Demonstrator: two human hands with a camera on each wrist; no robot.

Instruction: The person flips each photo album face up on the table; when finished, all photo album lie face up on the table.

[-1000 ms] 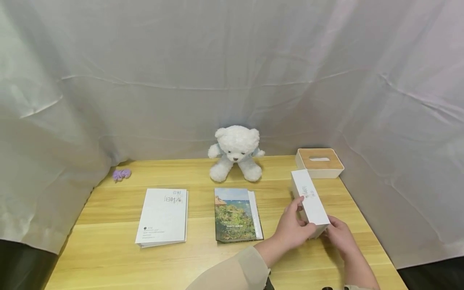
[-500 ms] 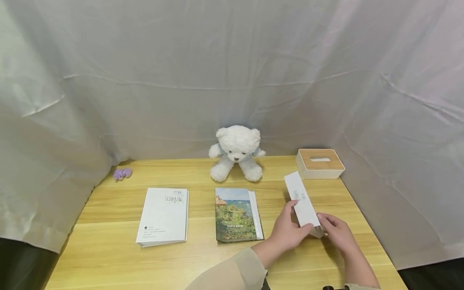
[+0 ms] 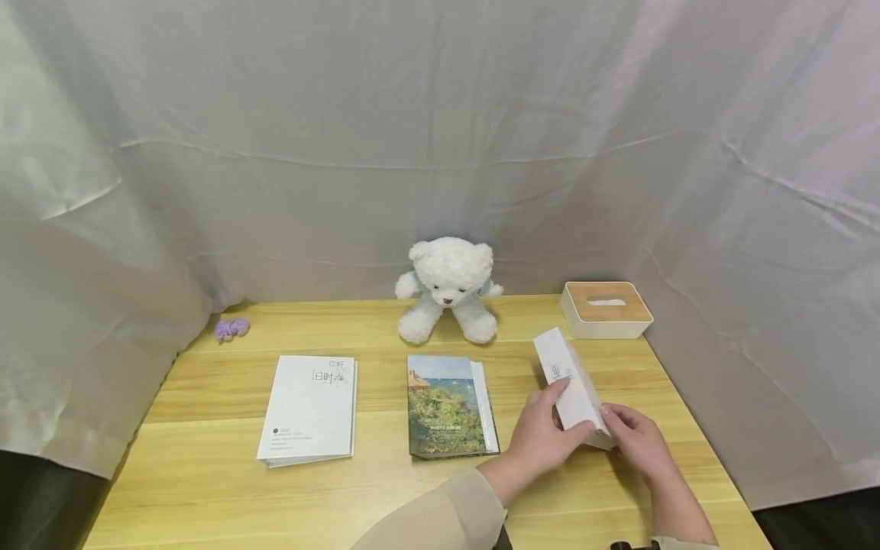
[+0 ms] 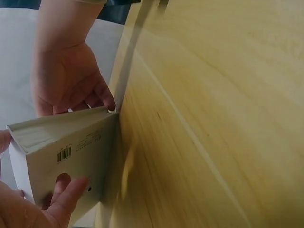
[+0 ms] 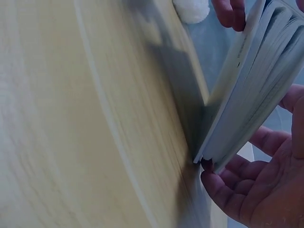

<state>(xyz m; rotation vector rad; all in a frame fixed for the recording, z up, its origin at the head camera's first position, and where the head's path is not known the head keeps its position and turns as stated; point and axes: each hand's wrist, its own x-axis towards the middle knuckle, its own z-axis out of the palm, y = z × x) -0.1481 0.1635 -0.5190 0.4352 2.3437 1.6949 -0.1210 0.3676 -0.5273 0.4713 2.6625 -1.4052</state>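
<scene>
A white photo album (image 3: 574, 389) with printed writing on its spine stands on its long edge at the right of the table, leaning left. My left hand (image 3: 546, 435) grips it across the spine from the left, thumb near the close end. At the close right end, my right hand (image 3: 639, 443) holds the album's lower edge, its fingertips (image 5: 209, 176) at the bottom corner of the pages. In the left wrist view the cover with a barcode (image 4: 64, 153) faces the camera. The right wrist view shows the page edges (image 5: 259, 90) slightly fanned.
A second white album (image 3: 309, 409) lies flat at left, and a painted-cover album (image 3: 443, 409) lies mid-table. Behind are a white teddy bear (image 3: 450, 279), a tissue box (image 3: 608, 321) with a wooden lid, and a small purple item (image 3: 231, 329). Grey curtains (image 3: 344, 191) enclose the table.
The album has shifted left and tipped over to the left, so its right-hand cover now shows. My left hand moved slightly left with it; the right hand stays at the near end.
</scene>
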